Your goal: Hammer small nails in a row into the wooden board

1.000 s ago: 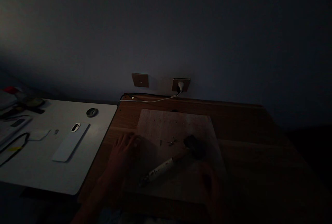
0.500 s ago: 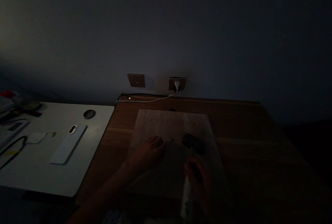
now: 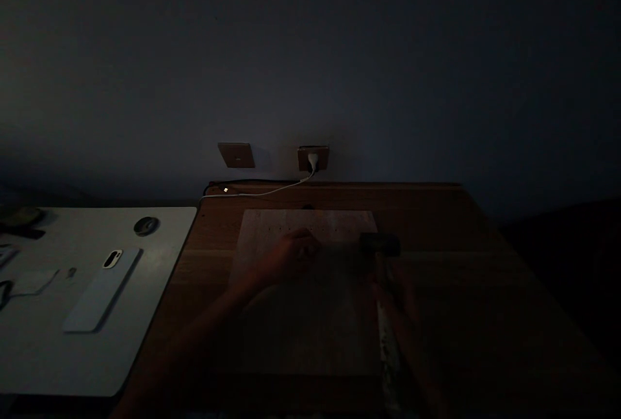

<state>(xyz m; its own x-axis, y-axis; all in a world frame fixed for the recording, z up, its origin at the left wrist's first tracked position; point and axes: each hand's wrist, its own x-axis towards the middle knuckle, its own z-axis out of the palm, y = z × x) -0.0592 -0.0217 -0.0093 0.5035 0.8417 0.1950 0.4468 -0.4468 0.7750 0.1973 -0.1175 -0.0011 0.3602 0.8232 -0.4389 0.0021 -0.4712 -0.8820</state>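
In dim light a pale board [image 3: 310, 335] lies on the wooden table, with a row of small marks or nails near its far edge. My left hand [image 3: 295, 252] is closed over the upper middle of the board, just below that row; what its fingers pinch is too dark to make out. At the board's right side my right hand [image 3: 395, 296] is wrapped round the handle of a hammer [image 3: 380, 244]. The hammer's dark head points away from me, and its light, patchy handle runs down toward the bottom of the view.
To the left a white table [image 3: 165, 238] bears a phone [image 3: 99, 296], a roll of tape [image 3: 146, 226] and a small packet [image 3: 33, 282]. A white cable [image 3: 272, 193] runs along the table's back edge to a wall socket [image 3: 313, 158].
My left hand has moved up the board toward the row of marks. My right hand has shifted right with the hammer, whose head is now beyond the board's right edge. The view has turned slightly right.
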